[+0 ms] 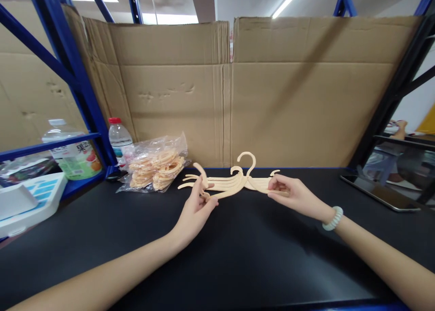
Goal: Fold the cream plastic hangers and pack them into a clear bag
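A cream plastic clothes hanger [228,193] is held between my two hands just above the black table, its hook upward. My left hand [197,207] is closed on the hanger's left arm; a curved cream piece [201,173] sticks up at its fingers, and I cannot tell whether it belongs to the same hanger. At the other end, my right hand [294,194] pinches the right arm between thumb and fingers. Directly behind, several similar hangers [217,183] lie side by side on the table, partly covered by the held one and my hands.
A clear bag of cream plastic pieces [159,168] lies at back left, beside a red-capped bottle [119,139]. Further left are a juice bottle [76,159] and a white-and-blue device [37,198]. A dark tablet [379,193] lies right. Cardboard [292,98] walls the back.
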